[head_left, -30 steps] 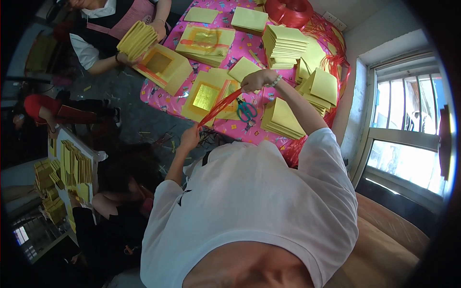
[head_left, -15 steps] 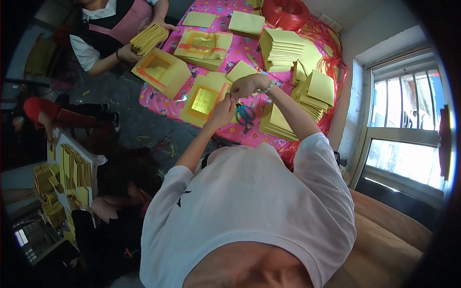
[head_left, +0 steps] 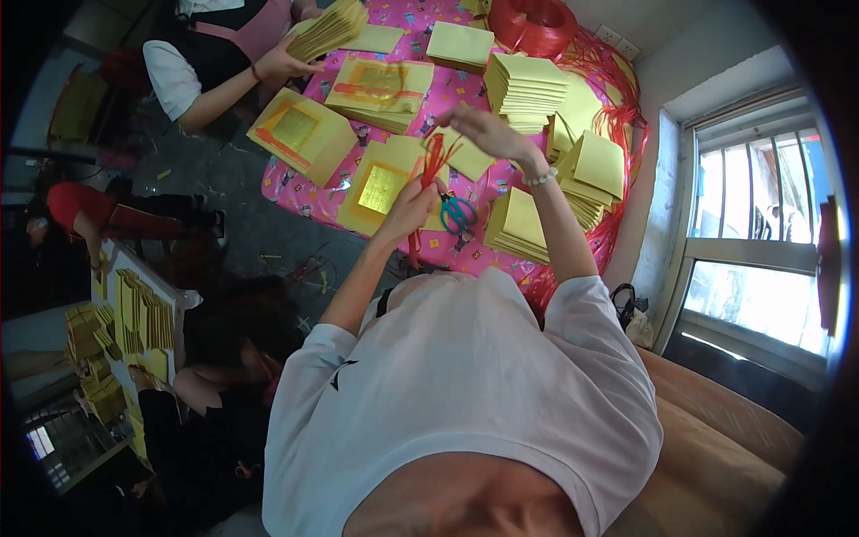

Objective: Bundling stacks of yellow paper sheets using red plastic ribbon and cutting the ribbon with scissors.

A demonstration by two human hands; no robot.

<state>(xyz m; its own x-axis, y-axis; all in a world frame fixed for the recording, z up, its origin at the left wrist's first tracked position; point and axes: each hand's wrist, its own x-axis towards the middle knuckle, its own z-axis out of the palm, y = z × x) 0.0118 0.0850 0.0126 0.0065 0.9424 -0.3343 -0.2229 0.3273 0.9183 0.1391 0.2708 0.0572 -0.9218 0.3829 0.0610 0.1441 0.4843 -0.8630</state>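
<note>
My left hand (head_left: 413, 208) is closed around a bunch of red plastic strips (head_left: 435, 161), whose frayed ends stick up above the fist. Above and to the right, my right hand (head_left: 490, 134) is raised over the table with its fingers stretched out and nothing in them. Teal-handled scissors (head_left: 458, 213) lie just right of my left fist. A yellow paper stack with a gold square (head_left: 378, 187) is to its left. Beneath my right hand lies a small yellow paper sheet (head_left: 472, 161).
The table has a pink patterned cloth (head_left: 300, 183). More yellow paper stacks (head_left: 526, 82) stand at the right, near a red strip coil (head_left: 534, 25). A co-worker's hand (head_left: 282, 63) holds yellow paper at upper left. A second table (head_left: 134, 259) bears folded yellow paper.
My right hand has lifted away from my left and opened, moving right. The red strip ends now show above my left fist. The co-worker has raised the yellow paper up and right.
</note>
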